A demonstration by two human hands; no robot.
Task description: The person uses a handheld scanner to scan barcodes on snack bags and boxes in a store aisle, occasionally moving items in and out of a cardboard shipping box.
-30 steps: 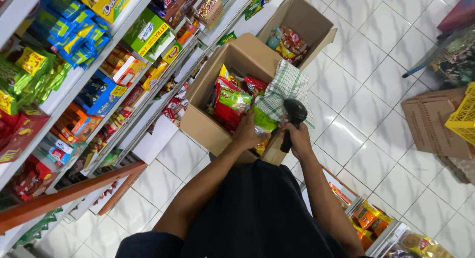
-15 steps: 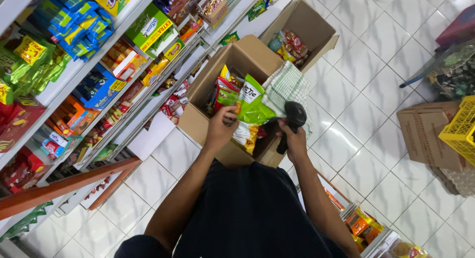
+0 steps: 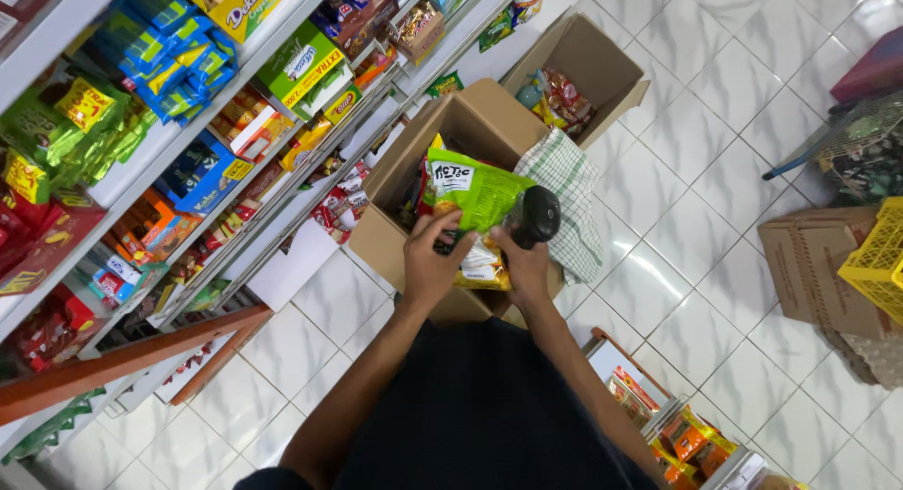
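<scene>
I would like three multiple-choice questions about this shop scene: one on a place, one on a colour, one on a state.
1. Where does the checked cloth lie?
A. on a shelf
B. over the right edge of the nearer cardboard box
C. in the yellow crate

2. What colour is the packet in the left hand?
A. mainly green
B. blue
C. white

3. In what state is the farther cardboard box?
A. taped shut
B. crushed flat
C. open, with packets inside

Answers:
1 B, the cloth hangs over that box's rim beside the hands.
2 A, its face is green, with yellow at one end.
3 C, its flaps stand open and packets show inside.
</scene>
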